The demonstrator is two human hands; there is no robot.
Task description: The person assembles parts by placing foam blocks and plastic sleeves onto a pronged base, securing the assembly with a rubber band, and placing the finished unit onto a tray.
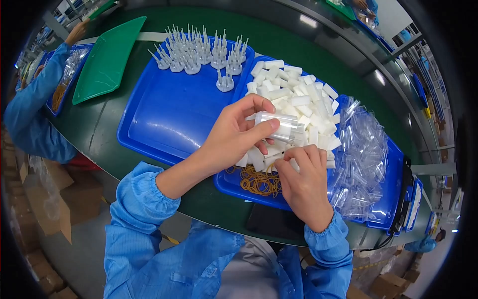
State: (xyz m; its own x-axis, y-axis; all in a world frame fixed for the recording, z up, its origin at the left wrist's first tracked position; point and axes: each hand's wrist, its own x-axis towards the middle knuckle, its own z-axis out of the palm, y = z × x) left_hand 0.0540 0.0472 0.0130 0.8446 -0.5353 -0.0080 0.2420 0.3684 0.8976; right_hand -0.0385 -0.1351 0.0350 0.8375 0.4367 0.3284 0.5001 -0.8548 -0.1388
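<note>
Over the middle blue tray (219, 183), my left hand (236, 130) is closed round a bundle of clear plastic tubes (288, 128), held roughly sideways with its free end to the right. Something whitish shows through the clear walls. Just below that end is my right hand (309, 185), thumb and fingers drawn together; what they pinch, if anything, is too small to make out. Beneath both hands lies a heap of white foam blocks (301, 92). Several tan rubber bands (260, 182) lie in the near part of the same tray, beside my right hand.
Left, a blue tray (172, 114) holds several clear-based pieces with upright prongs (199, 50). Right, a blue tray (386, 212) carries piled clear plastic tubes (361, 154). A dark flat object (274, 222) lies at the near edge. A co-worker's sleeve (37, 107) and a green tray (109, 60) are far left.
</note>
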